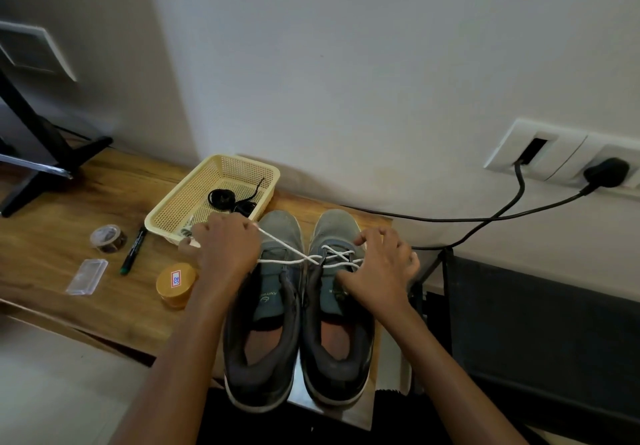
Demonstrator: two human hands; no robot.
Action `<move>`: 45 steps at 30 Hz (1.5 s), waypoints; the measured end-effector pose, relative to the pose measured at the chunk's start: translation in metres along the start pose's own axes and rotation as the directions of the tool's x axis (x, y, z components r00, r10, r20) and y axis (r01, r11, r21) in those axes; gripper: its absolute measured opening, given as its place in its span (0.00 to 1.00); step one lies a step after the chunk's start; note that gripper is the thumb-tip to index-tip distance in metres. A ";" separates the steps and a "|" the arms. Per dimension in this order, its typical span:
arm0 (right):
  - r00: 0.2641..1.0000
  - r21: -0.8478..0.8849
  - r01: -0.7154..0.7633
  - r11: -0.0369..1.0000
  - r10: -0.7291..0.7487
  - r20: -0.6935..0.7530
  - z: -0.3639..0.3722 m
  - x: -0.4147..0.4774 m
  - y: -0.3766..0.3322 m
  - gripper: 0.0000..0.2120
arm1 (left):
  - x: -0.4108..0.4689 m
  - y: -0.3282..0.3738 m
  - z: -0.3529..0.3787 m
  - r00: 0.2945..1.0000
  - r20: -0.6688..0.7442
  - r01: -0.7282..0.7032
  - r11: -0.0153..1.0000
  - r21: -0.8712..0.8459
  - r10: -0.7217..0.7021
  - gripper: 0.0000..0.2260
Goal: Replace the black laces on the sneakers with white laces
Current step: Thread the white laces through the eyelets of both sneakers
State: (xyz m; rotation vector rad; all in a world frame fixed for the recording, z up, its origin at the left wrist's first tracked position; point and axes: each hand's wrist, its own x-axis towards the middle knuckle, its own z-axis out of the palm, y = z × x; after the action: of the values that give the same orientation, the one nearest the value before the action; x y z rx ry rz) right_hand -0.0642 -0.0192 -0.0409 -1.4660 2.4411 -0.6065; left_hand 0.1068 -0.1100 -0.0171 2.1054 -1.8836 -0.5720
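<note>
Two grey sneakers stand side by side at the right end of the wooden table (pixel 52 236), toes toward the far edge and heels overhanging the near edge. The white lace (pixel 337 256) is threaded through the lowest eyelets of the right sneaker (pixel 337 340), crossing once over its tongue. The left sneaker (pixel 263 333) shows no lace of its own.

From that cross, one strand runs up and leftward over the toe of the left sneaker to the left hand (pixel 227 245). The hand's fingers are curled and pinch the strand at their tips, and it is pulled taut. A second strand runs flat to the left and passes under the same hand.

The right hand (pixel 381 268) lies over the right sneaker's outer side, fingers bent above the eyelets and thumb beside the tongue. The lace passes beneath those fingers, but whether they pinch it or only press the shoe cannot be told.

A yellow basket (pixel 173 207) sits at the far edge, just left of the sneakers' toes. The black laces (pixel 225 198) lie coiled inside it. Further left on the table lie a tape roll (pixel 108 238), a marker (pixel 133 250), a clear plastic box (pixel 86 276) and a round yellow jar (pixel 176 285), which is just beside the left forearm.
</note>
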 end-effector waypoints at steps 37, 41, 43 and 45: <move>0.963 -0.015 0.130 0.991 -0.130 -0.236 0.009 -0.009 0.007 0.05 | -0.012 0.015 0.031 0.834 0.236 -0.517 0.856 0.013 0.500 0.03; 0.966 0.009 0.127 0.992 -0.121 -0.230 0.008 -0.010 0.008 0.06 | -0.013 0.017 0.027 0.854 0.204 -0.487 0.873 -0.007 0.478 0.02; 0.966 0.021 0.125 0.992 -0.117 -0.233 0.008 -0.009 0.007 0.06 | -0.003 0.009 0.023 0.911 0.123 -0.397 0.918 0.003 0.394 0.03; 0.965 0.028 0.123 0.992 -0.113 -0.237 0.009 -0.009 0.007 0.06 | 0.009 -0.004 0.019 0.958 0.015 -0.287 0.958 -0.016 0.288 0.10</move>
State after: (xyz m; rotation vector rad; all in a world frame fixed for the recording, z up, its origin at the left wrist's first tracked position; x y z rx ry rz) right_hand -0.0620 -0.0103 -0.0519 -1.6146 2.5074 -0.8993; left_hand 0.1028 -0.1174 -0.0371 1.7751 -2.1368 -0.5345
